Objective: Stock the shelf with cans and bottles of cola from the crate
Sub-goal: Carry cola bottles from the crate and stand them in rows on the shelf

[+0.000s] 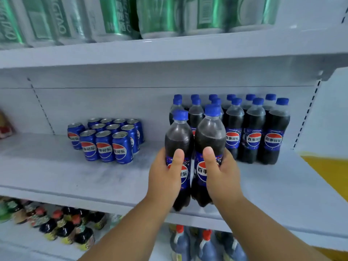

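While a block of cola cans [107,141] and rows of bottles [252,129] are already standing on the shelf [75,178], stocking is looking partly done. Left hand [165,178] and right hand [220,174] are each clamping one cola bottle [178,136] over the shelf's front edge, just before the rows; crate is not in view

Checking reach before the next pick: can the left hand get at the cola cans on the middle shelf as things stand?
Probably not yet: the left hand is closed around a cola bottle. The path itself looks free, with bare shelf between it and the cans.
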